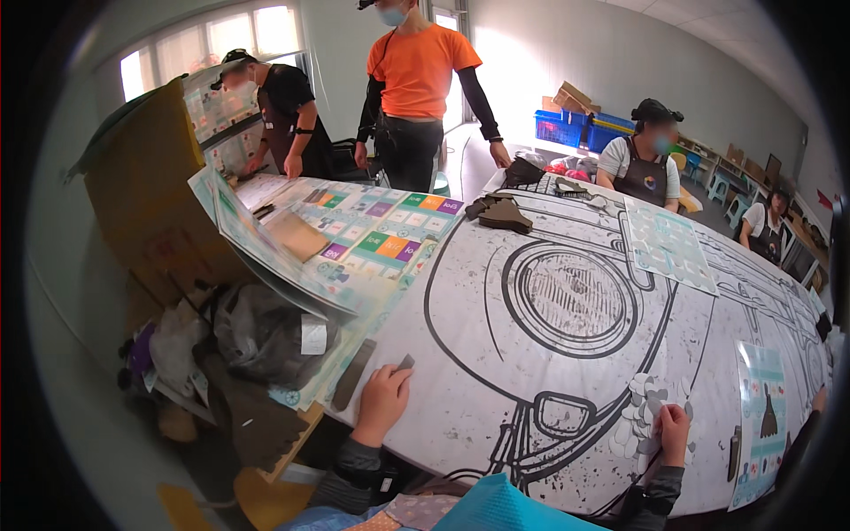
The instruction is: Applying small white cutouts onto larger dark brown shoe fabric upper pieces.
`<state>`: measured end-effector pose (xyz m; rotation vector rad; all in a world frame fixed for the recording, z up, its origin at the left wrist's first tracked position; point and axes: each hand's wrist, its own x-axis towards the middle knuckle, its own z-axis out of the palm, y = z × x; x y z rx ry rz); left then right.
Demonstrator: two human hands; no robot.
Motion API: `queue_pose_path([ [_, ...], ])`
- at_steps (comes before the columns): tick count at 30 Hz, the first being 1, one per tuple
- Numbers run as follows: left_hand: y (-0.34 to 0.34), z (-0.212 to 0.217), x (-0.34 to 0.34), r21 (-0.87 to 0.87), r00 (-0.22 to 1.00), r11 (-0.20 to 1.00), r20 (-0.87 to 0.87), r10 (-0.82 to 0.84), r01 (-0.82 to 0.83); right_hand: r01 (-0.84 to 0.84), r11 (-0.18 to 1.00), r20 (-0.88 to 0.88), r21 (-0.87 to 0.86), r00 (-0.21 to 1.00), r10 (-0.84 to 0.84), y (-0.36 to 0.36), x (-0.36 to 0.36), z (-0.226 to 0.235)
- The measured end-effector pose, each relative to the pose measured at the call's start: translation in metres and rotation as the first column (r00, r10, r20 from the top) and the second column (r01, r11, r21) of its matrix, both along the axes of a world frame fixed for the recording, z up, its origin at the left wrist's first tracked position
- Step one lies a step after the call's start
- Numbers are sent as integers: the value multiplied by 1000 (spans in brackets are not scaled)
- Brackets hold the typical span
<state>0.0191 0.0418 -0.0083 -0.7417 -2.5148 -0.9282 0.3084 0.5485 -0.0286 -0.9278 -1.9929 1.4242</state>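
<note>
Left hand point(382, 400) rests at near-left edge of the big line-drawing sheet point(549, 354) on the table, fingers pinching a small grey sticker piece point(405, 362). Right hand point(673, 429) at near right, fingers curled onto the pale sticker cluster point(645, 403). Sticker sheet point(763, 416) lies just right.

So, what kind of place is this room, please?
Probably a craft or activity workshop. A large line drawing covers the table, sticker sheets lie beside it, and other people work around it. The left hand and right hand rest on the drawing.
</note>
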Motion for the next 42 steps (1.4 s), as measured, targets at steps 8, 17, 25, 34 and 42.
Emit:
queue_pose_path([
  [8, 5, 1, -6, 10, 1000, 1000, -15, 1, -1, 1, 1000, -35, 4, 999, -1, 0, -7, 3],
  [17, 2, 3, -2, -11, 1000, 1000, 17, -1, 2, 42, 996, 38, 80, 998, -46, -9, 3, 7],
  [25, 1, 1, -10, -87, 995, 996, 94, 41, -33, 54, 987, 88, 154, 994, -68, -19, -15, 22],
  [34, 8, 0, -7, -89, 991, 996, 135, 18, -6, 72, 996, 19, 49, 997, -73, -27, -9, 35],
  [42, 9, 6, -3, -84, 984, 996, 177, 16, -1, 72, 997, 41, 33, 996, -73, -33, -5, 36],
])
